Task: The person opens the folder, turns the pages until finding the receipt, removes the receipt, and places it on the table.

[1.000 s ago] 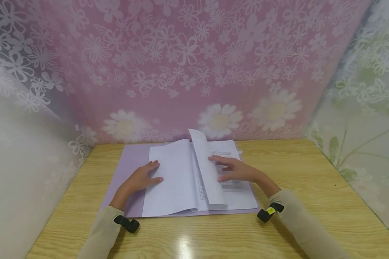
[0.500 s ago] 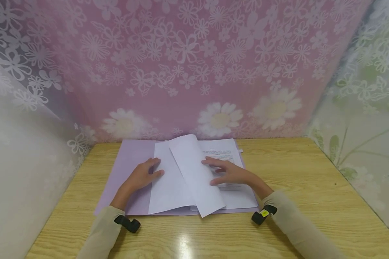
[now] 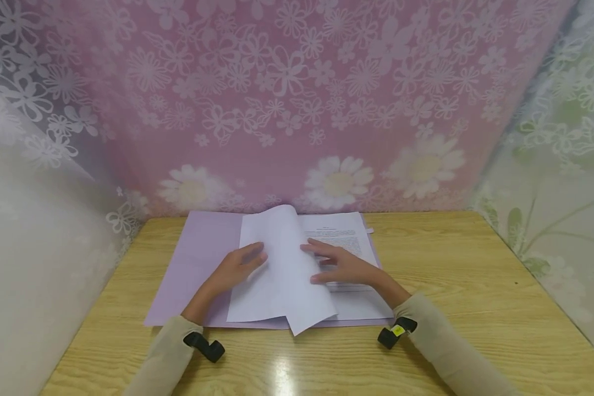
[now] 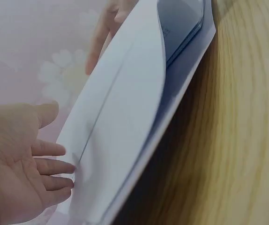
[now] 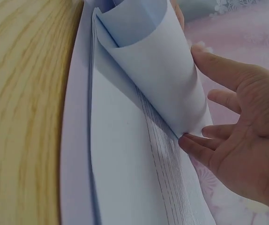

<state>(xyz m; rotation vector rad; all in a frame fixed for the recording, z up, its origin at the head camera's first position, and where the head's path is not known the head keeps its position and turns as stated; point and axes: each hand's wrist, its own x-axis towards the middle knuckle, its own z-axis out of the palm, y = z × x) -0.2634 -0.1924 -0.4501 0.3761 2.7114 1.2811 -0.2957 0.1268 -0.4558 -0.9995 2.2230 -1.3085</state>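
A lilac folder lies spread on the table with white paper in it. One sheet is partly turned over and curls from the right pages toward the left ones. My right hand has its fingers extended, and some fingertips touch the curled sheet in the right wrist view. Printed lines show on the page beneath it. My left hand sits by the left pages, its relaxed fingers near or against the paper. Neither hand curls round the paper. The underside of the curled sheet is mostly hidden.
The wood-grain table extends to both sides and in front of the folder. A pink flowered backdrop rises right behind the folder's far edge. A small white tab sticks out at the folder's right side.
The sheet has swung from nearly upright over to the left and now lies across the left pages. My right hand has moved left along with it, and my left hand has shifted right.
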